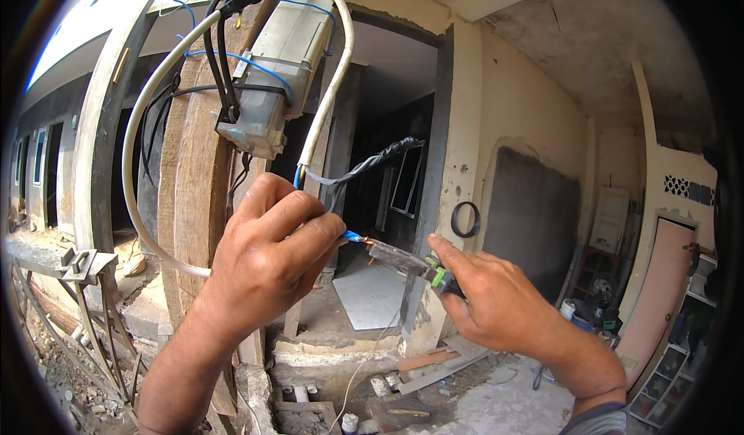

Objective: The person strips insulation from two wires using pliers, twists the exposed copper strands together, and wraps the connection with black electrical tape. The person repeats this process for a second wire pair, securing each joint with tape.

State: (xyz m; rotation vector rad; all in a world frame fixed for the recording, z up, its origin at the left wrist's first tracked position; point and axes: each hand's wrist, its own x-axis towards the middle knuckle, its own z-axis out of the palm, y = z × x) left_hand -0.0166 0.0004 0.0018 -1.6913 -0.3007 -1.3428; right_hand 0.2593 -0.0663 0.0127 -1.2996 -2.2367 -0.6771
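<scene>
My left hand [271, 241] is closed in a pinch around a blue insulated wire [353, 237]; its bare copper end sticks out to the right. The wire comes from a white cable [329, 113] that hangs down from above. In my right hand [496, 299] is a tool with green and black handles, which looks like pliers [399, 260]. Its grey tip meets the copper end. A twisted strand of black tape [380, 160] juts out from the cable's cut end. Above my right thumb shows a black ring [465, 220]; what holds it is unclear.
A meter box [271, 86] with a clear cover is fixed to a wooden post [201, 187], among black and blue wires. A metal stand [85, 280] is at the left. Planks [438, 361] and rubble lie below. A shelf [674, 357] stands at the far right.
</scene>
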